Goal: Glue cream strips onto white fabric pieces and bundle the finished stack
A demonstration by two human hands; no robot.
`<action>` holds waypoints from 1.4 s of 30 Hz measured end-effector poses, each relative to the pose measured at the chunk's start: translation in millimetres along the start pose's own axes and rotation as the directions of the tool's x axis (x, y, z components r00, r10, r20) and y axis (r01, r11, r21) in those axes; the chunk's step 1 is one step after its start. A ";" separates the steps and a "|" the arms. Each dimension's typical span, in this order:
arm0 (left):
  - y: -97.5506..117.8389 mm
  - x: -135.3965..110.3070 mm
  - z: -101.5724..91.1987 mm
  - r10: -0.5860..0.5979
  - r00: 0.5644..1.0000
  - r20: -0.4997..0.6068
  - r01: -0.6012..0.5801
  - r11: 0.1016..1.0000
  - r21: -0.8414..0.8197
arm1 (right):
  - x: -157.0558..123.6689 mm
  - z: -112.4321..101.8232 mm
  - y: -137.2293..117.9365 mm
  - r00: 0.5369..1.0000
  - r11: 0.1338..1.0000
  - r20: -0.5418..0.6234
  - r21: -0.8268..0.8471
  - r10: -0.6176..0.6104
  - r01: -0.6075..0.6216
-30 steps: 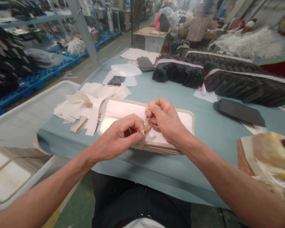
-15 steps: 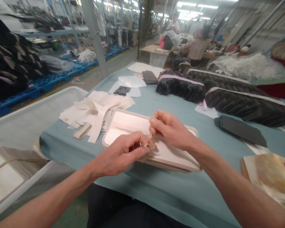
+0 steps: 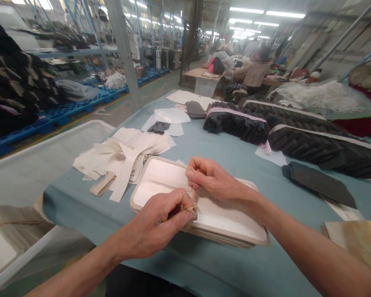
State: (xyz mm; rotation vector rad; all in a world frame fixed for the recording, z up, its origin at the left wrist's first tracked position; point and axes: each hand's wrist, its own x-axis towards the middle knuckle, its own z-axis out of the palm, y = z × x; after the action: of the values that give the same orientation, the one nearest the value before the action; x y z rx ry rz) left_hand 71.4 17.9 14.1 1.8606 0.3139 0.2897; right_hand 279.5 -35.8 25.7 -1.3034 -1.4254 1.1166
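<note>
A stack of white rounded panels with beige edging [image 3: 231, 218] lies on the blue-green table cover. Over the middle of the stack, a narrow beige fabric strip [image 3: 193, 197] runs between my hands. My left hand [image 3: 167, 220] is closed on it near the stack's front edge, thumb pressed against the bent forefinger. Pinching the strip a little farther back is my right hand [image 3: 212, 179], its fingers curled. The fingers hide much of the strip, and I cannot see whether it passes under the stack.
Cream fabric strips [image 3: 139, 144] are piled left of the stack. Bundles of black pieces [image 3: 235, 121] and a dark folded piece [image 3: 320, 181] lie toward the right. A white bin [image 3: 58, 142] with a tied stack stands at left. A person [image 3: 253, 74] is in the background.
The view has tilted up slightly, so things sit lower in the picture. My hands have come a little closer together, both still closed on the strip above the stack.
</note>
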 end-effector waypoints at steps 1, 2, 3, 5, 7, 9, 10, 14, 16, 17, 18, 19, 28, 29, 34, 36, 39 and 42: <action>-0.4 0.7 -0.3 -0.006 1.000 0.004 0.006 1.000 0.004 | -0.4 -0.7 2.3 1.000 0.999 0.002 0.044 0.001 -0.002; -1.0 1.0 -0.2 -0.011 1.000 0.011 0.011 1.000 0.008 | -0.6 -1.4 4.0 1.000 0.996 0.004 0.088 0.003 -0.004; -2.0 0.9 0.3 -0.016 1.000 0.019 0.015 1.000 0.015 | -0.7 -2.0 5.3 1.000 0.993 0.001 0.121 0.006 -0.006; -4.7 -0.6 2.5 -0.013 0.999 0.032 0.011 0.999 0.047 | -0.4 -2.7 7.8 1.000 0.988 -0.022 0.152 0.006 -0.002; -7.7 -2.8 6.2 0.021 0.999 0.028 -0.024 0.994 0.109 | 0.6 -2.6 10.6 0.998 0.988 -0.068 0.151 -0.009 0.019; -10.2 -4.9 10.8 0.096 0.995 0.006 -0.096 0.975 0.201 | 1.9 -1.9 14.2 0.993 0.987 -0.113 0.150 -0.033 0.049; -10.9 -5.9 13.3 0.141 0.990 -0.006 -0.135 0.958 0.253 | 2.5 -1.7 16.0 0.990 0.988 -0.131 0.145 -0.041 0.060; -10.2 -10.3 25.2 0.335 0.940 -0.067 -0.263 0.835 0.484 | 4.0 -2.4 21.5 0.982 0.997 -0.180 0.045 -0.060 0.069; -9.8 -13.8 33.5 0.396 0.913 -0.098 -0.272 0.770 0.577 | 4.1 -3.3 22.8 0.980 0.998 -0.184 -0.002 -0.068 0.069; -10.2 -16.0 38.4 0.405 0.905 -0.130 -0.255 0.762 0.595 | 4.1 -3.5 23.2 0.981 0.998 -0.182 -0.013 -0.069 0.068; -11.1 -18.2 43.8 0.395 0.902 -0.172 -0.231 0.780 0.581 | 3.9 -3.5 23.4 0.981 0.997 -0.179 -0.021 -0.070 0.068; -12.4 -20.5 49.5 0.373 0.900 -0.225 -0.205 0.818 0.537 | 3.7 -3.2 23.5 0.981 0.997 -0.180 -0.031 -0.074 0.069; -19.6 -30.9 85.2 0.028 0.822 -0.569 -0.062 0.997 -0.042 | 3.2 0.2 25.0 0.967 0.988 -0.225 -0.115 -0.123 0.100; -20.5 -30.6 86.2 0.021 0.815 -0.579 -0.074 0.995 -0.068 | 4.0 0.6 25.4 0.965 0.987 -0.231 -0.129 -0.123 0.095; -29.8 -29.7 90.9 0.050 0.777 -0.628 -0.152 0.982 -0.110 | 9.6 6.8 25.8 0.951 0.976 -0.300 -0.219 -0.076 0.009; -34.1 -30.2 93.6 0.077 0.772 -0.630 -0.184 0.977 -0.106 | 11.1 9.5 25.5 0.950 0.972 -0.309 -0.232 -0.051 -0.023; -40.0 -31.3 98.7 0.089 0.755 -0.650 -0.226 0.965 -0.130 | 12.6 12.0 25.8 0.949 0.968 -0.313 -0.249 -0.041 -0.040; -45.1 -32.2 104.1 0.069 0.733 -0.677 -0.253 0.951 -0.176 | 14.3 12.9 28.0 0.949 0.965 -0.314 -0.255 -0.028 -0.056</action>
State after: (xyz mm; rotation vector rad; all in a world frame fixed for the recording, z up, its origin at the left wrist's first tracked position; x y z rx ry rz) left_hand 74.9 -72.5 -61.6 1.4656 0.5692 1.0864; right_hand 271.9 -20.9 -4.0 -1.5995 -1.3515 0.7014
